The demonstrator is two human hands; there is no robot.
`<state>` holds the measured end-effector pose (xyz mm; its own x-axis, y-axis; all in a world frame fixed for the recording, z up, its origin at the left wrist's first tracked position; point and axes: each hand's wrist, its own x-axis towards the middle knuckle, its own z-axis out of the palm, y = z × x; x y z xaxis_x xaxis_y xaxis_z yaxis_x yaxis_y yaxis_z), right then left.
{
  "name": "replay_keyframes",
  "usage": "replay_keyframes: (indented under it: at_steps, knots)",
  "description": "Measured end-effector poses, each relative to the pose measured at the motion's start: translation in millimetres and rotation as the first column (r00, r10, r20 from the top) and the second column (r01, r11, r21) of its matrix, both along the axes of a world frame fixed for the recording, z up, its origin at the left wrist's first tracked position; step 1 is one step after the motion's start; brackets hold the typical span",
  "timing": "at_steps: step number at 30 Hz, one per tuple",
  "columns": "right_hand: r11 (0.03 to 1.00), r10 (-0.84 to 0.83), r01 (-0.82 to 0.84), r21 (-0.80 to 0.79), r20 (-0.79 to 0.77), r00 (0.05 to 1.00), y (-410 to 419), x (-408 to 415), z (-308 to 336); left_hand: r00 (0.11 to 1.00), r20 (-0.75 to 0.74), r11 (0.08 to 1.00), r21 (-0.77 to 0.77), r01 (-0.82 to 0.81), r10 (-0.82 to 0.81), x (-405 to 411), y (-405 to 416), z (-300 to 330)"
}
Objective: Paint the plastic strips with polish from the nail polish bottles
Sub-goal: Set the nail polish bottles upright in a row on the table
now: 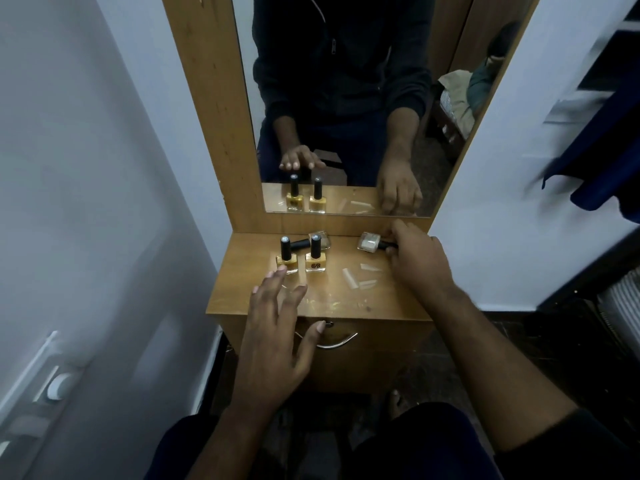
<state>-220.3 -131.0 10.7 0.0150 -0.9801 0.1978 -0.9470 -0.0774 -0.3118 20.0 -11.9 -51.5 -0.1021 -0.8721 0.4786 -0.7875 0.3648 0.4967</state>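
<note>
Two yellow nail polish bottles [286, 258] [315, 258] with black caps stand upright on the small wooden dresser top [242, 289]. Behind them a third bottle [313, 241] lies on its side. Further right, a pale glittery bottle [370, 242] is tipped sideways, and my right hand [417, 259] is shut on its black cap. Three clear plastic strips [349, 278] [370, 267] [367, 284] lie flat on the wood just left of that hand. My left hand [277, 334] hovers open, fingers spread, over the front left of the top, near the left yellow bottle.
A mirror [346, 98] in a wooden frame rises from the back of the dresser. A drawer with a metal handle [337, 342] sits below the top. White walls close in on both sides; dark blue cloth [602, 161] hangs at the right.
</note>
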Motion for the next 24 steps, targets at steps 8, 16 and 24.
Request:
replay_keyframes:
  at_steps: [8,16,24]
  knots:
    - [0.981,0.183,-0.172,-0.092,0.140,0.973,18,32,22,1.000,0.004,0.999,0.024,-0.022,0.022,-6,2,10]
    - [0.975,0.221,-0.221,-0.022,0.000,0.975,5,58,38,0.991,0.130,0.994,0.100,-0.033,0.020,-3,-5,23]
    - [0.963,0.250,-0.256,-0.088,-0.079,0.965,0,57,37,0.997,0.020,0.989,0.124,-0.079,0.077,10,-14,27]
